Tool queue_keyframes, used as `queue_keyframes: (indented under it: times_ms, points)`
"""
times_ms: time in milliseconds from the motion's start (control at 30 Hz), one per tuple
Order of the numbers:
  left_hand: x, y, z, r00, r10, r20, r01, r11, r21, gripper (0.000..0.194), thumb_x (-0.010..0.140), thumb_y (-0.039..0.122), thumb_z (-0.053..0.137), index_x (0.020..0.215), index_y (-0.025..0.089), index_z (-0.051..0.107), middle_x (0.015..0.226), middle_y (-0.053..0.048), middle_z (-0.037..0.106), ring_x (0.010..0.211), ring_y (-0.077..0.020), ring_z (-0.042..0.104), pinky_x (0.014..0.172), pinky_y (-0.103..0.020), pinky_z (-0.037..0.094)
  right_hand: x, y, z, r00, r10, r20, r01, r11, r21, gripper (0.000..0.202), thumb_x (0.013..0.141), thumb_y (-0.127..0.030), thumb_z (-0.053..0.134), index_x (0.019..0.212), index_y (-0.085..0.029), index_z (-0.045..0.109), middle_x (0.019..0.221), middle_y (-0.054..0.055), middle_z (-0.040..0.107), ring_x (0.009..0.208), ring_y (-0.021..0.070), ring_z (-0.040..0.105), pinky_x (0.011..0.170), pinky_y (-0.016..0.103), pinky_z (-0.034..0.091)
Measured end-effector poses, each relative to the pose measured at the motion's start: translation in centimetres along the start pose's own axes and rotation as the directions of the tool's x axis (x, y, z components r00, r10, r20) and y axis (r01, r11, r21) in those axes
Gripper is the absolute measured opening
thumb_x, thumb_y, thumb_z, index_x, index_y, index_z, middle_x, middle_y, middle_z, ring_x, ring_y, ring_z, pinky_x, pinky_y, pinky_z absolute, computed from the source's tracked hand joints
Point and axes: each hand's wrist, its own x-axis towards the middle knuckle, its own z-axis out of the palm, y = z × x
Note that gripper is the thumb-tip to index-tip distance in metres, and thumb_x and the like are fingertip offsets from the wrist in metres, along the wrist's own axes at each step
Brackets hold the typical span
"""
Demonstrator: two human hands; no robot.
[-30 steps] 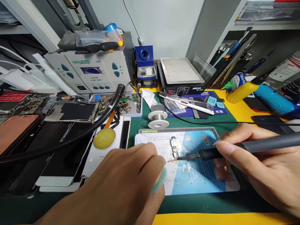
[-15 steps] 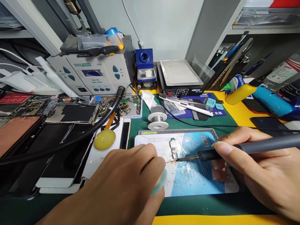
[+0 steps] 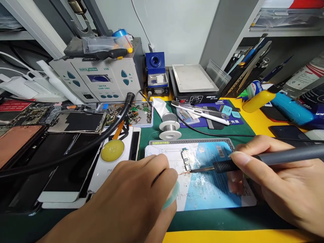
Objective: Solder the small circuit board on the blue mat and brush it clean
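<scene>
My right hand (image 3: 268,172) is closed round the dark handle of a soldering iron (image 3: 225,166). Its tip touches a thin copper-coloured desoldering braid (image 3: 184,173) at the near end of a small circuit board (image 3: 186,158). The board lies on a blue and white printed sheet (image 3: 215,189). My left hand (image 3: 141,192) is closed on a teal, disc-shaped spool of desoldering braid (image 3: 172,195), which is mostly hidden by the fingers. The braid stretches from behind these fingers to the iron's tip.
A solder wire reel (image 3: 170,130) stands behind the sheet. The iron's black cord (image 3: 217,135) crosses the green mat. To the left lie phone parts and a thick black hose (image 3: 106,134) from a hot-air station (image 3: 98,79). Bottles, including a yellow one (image 3: 255,101), stand at the right.
The view has shifted very slightly. Both hands keep their grips, and the iron's tip stays on the braid at the board's near end.
</scene>
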Motion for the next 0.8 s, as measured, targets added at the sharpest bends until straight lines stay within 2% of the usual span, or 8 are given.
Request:
queue_keyframes:
  times_ms: [167,333,500,567,700,800]
  points:
    - [0.2,0.1,0.0,1.0,0.017,-0.01,-0.017,1.0,0.017,0.016,0.09,0.018,0.047,0.092,0.023,0.062,0.076,0.001,0.059,0.059,-0.0176,0.051,0.047,-0.034,0.034,-0.1,0.1,0.0,1.0,-0.004,-0.013,0.004,1.0,-0.005,0.023,0.082,-0.038,0.072,0.062,-0.03,0.065,0.043,-0.007,0.062,0.029,0.0095,0.053,0.03,0.018,0.04]
    - [0.0,0.0,0.0,1.0,-0.001,0.011,0.001,1.0,0.015,0.015,0.09,0.017,0.048,0.09,0.023,0.062,0.079,0.001,0.06,0.062,-0.0176,0.053,0.049,-0.035,0.036,0.3,0.8,-0.3,0.991,-0.115,0.066,0.117,0.993,-0.027,0.017,0.085,-0.032,0.071,0.069,-0.032,0.067,0.046,-0.008,0.065,0.03,0.0103,0.057,0.032,0.017,0.044]
    - [-0.1,-0.1,-0.3,0.999,0.018,0.044,-0.018,1.0,0.003,0.016,0.09,0.017,0.047,0.088,0.023,0.062,0.078,0.002,0.059,0.065,-0.0174,0.054,0.049,-0.034,0.035,0.5,1.1,-0.8,0.979,-0.185,0.088,0.19,0.98,-0.052,0.019,0.086,-0.027,0.07,0.067,-0.032,0.066,0.046,-0.008,0.065,0.032,0.0115,0.057,0.033,0.018,0.046]
    - [-0.1,0.1,-0.3,0.999,0.031,0.034,-0.032,0.999,0.007,0.015,0.089,0.016,0.047,0.085,0.022,0.061,0.078,0.001,0.059,0.065,-0.0175,0.054,0.05,-0.034,0.035,0.3,0.9,-0.7,0.984,-0.157,0.085,0.162,0.986,-0.049,0.02,0.085,-0.03,0.071,0.065,-0.032,0.066,0.046,-0.007,0.065,0.032,0.0131,0.056,0.033,0.02,0.047]
    - [0.2,0.2,-0.1,0.999,0.04,0.012,-0.04,0.999,0.027,0.015,0.086,0.015,0.048,0.078,0.022,0.057,0.074,0.0,0.056,0.063,-0.0185,0.052,0.048,-0.035,0.035,-0.2,0.2,-0.1,1.0,-0.027,-0.002,0.027,0.999,-0.032,0.024,0.081,-0.039,0.073,0.06,-0.031,0.065,0.045,-0.004,0.063,0.033,0.0153,0.054,0.032,0.024,0.047]
    - [0.3,0.1,0.0,0.999,0.043,0.006,-0.043,0.999,0.024,0.015,0.086,0.015,0.048,0.077,0.022,0.057,0.075,-0.001,0.056,0.062,-0.0185,0.052,0.047,-0.035,0.035,-0.5,-0.1,0.4,1.0,0.011,-0.017,-0.011,1.0,-0.003,0.023,0.079,-0.04,0.073,0.059,-0.032,0.066,0.045,-0.004,0.062,0.032,0.0156,0.052,0.03,0.024,0.045]
